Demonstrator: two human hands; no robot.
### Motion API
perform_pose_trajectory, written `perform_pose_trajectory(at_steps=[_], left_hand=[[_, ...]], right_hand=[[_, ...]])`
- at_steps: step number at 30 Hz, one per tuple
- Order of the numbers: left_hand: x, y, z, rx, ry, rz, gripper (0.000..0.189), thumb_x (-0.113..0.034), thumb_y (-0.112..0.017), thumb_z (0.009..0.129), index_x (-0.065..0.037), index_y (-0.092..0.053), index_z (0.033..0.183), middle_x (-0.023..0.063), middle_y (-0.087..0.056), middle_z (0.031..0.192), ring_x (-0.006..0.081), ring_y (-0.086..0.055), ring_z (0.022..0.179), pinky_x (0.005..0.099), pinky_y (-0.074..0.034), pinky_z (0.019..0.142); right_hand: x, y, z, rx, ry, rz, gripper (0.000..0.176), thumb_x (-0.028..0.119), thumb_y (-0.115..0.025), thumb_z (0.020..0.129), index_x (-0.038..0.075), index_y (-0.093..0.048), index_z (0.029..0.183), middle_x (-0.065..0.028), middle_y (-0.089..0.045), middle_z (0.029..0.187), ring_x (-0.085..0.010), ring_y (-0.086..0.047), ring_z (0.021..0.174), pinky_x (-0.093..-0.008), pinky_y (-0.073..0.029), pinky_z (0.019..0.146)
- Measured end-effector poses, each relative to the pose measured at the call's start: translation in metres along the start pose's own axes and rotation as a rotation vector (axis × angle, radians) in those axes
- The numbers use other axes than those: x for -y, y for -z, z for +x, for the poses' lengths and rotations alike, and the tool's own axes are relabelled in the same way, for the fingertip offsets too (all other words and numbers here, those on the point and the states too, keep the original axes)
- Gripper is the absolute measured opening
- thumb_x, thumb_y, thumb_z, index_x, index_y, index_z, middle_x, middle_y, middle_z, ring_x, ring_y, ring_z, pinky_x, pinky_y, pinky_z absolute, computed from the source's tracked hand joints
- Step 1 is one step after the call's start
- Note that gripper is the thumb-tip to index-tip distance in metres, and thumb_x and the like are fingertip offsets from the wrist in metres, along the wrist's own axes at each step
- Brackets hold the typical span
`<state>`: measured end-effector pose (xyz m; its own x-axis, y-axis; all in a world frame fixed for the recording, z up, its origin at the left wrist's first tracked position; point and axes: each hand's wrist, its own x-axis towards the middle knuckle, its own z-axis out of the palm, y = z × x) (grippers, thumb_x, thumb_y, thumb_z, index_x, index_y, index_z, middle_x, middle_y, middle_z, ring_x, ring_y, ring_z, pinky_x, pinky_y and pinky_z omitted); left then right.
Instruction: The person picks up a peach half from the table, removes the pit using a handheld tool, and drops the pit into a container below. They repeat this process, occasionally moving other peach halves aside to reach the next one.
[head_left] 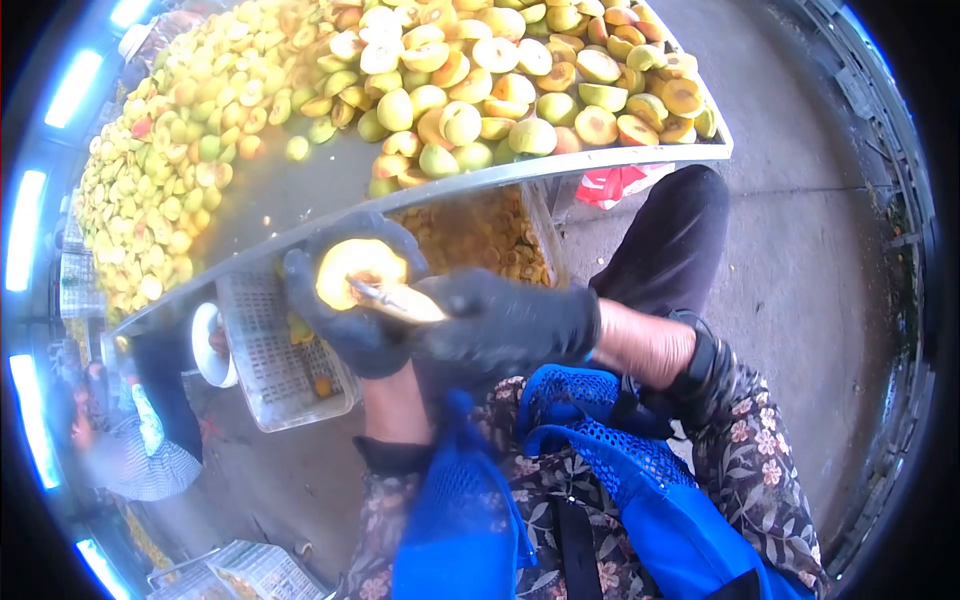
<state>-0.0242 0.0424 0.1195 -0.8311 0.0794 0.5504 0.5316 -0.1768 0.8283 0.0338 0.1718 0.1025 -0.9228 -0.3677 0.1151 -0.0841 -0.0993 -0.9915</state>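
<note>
A halved peach (345,262), its cut face turned up, rests in my left hand (350,335), whose black-gloved fingers wrap around it. In my right hand (505,318), also gloved in black, is a small hand tool (408,301) with a pale handle and a narrow metal tip. That tip touches the cut face of the peach near its middle; its exact shape is blurred. Both hands are close together just below the metal table edge (470,183). Many peach halves (500,85) are heaped on the table beyond them.
Under the table stand a white plastic crate (290,385) and another crate holding orange-brown pieces (505,240). A red and white bag (612,186) lies near my knee (690,215). Another person (145,455) is at the left, with more crates (245,573) below.
</note>
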Motion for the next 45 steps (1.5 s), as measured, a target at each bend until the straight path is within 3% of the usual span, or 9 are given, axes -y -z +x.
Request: perform_pose_trajectory(at_steps=[8,11,19,23,34,37,40,41,45], left_hand=[[-0.032,-0.026,0.021,-0.079,0.356,-0.188,0.056,-0.037,-0.022,0.098,0.006,-0.059,0.091,0.0174,-0.064,0.076,0.0243,-0.062,0.067,0.0328,-0.053,0.065],[-0.012,-0.004,0.016,0.068,0.185,0.131,0.057,-0.04,-0.024,0.099,0.004,-0.059,0.088,0.0185,-0.064,0.077,0.025,-0.062,0.066,0.0341,-0.053,0.064],[0.009,0.002,0.02,0.175,0.285,-0.611,0.055,-0.046,-0.027,0.099,-0.001,-0.053,0.079,0.0146,-0.054,0.068,0.0269,-0.056,0.059,0.037,-0.047,0.054],[0.019,-0.021,0.009,-0.12,0.254,-0.32,0.055,-0.045,-0.027,0.1,0.001,-0.054,0.086,0.0151,-0.056,0.074,0.0291,-0.057,0.063,0.0401,-0.049,0.059],[0.08,0.017,0.006,-0.109,0.831,-1.026,0.039,-0.041,-0.041,0.095,-0.005,-0.056,0.098,0.0107,-0.061,0.087,0.0278,-0.058,0.076,0.0383,-0.049,0.065],[0.094,0.027,0.007,-0.074,0.759,-0.95,0.038,-0.04,-0.044,0.094,-0.004,-0.056,0.1,0.0111,-0.061,0.088,0.0278,-0.059,0.076,0.0385,-0.049,0.064],[0.056,0.013,0.015,-0.486,0.722,-0.53,0.037,-0.038,-0.048,0.092,-0.004,-0.057,0.102,0.0111,-0.062,0.09,0.0269,-0.061,0.078,0.0393,-0.05,0.064],[0.068,0.027,0.009,-0.326,0.238,0.249,0.038,-0.039,-0.051,0.09,-0.004,-0.057,0.104,0.012,-0.062,0.092,0.0253,-0.062,0.081,0.0387,-0.051,0.064],[0.081,0.099,0.0,-0.33,0.264,-0.548,0.039,-0.035,-0.05,0.091,-0.002,-0.055,0.111,0.0113,-0.06,0.101,0.022,-0.061,0.088,0.0357,-0.052,0.074]], right_hand=[[-0.007,0.018,-0.003,0.067,0.056,0.165,0.028,0.025,-0.062,0.086,-0.001,-0.06,0.096,-0.0022,-0.059,0.075,-0.0101,-0.049,0.066,-0.0324,-0.044,0.061],[0.002,0.025,-0.006,-0.063,0.139,-0.66,0.027,0.023,-0.063,0.085,0.0,-0.061,0.097,-0.0082,-0.061,0.074,-0.0109,-0.05,0.066,-0.0326,-0.045,0.063],[-0.009,0.02,0.001,0.247,-0.325,0.374,0.02,0.021,-0.064,0.086,0.002,-0.062,0.09,-0.0097,-0.059,0.067,-0.0148,-0.056,0.063,-0.0355,-0.044,0.059],[-0.031,0.018,0.004,-0.145,0.311,-0.47,0.019,0.024,-0.066,0.083,0.005,-0.06,0.085,-0.0129,-0.061,0.068,-0.0247,-0.057,0.055,-0.0364,-0.044,0.053],[-0.047,0.045,0.023,-0.085,0.496,-1.155,0.022,0.023,-0.064,0.076,0.011,-0.051,0.087,-0.0041,-0.055,0.061,-0.0253,-0.058,0.048,-0.0387,-0.043,0.041],[-0.046,0.056,0.022,-0.065,0.439,-1.127,0.015,0.022,-0.06,0.082,0.009,-0.053,0.085,-0.0076,-0.056,0.057,-0.027,-0.058,0.046,-0.0397,-0.044,0.042],[-0.082,0.065,0.006,-0.061,0.218,-1.204,0.018,0.024,-0.061,0.081,0.008,-0.054,0.085,-0.0095,-0.058,0.059,-0.0297,-0.059,0.049,-0.0429,-0.045,0.044],[-0.093,0.071,-0.001,-0.06,0.126,-1.218,0.019,0.024,-0.061,0.081,0.008,-0.054,0.085,-0.0102,-0.059,0.059,-0.0305,-0.06,0.051,-0.0439,-0.045,0.045],[-0.108,0.063,-0.017,-0.231,0.015,-1.073,0.019,0.025,-0.061,0.081,0.007,-0.055,0.084,-0.0133,-0.062,0.062,-0.0328,-0.063,0.057,-0.0461,-0.047,0.049]])
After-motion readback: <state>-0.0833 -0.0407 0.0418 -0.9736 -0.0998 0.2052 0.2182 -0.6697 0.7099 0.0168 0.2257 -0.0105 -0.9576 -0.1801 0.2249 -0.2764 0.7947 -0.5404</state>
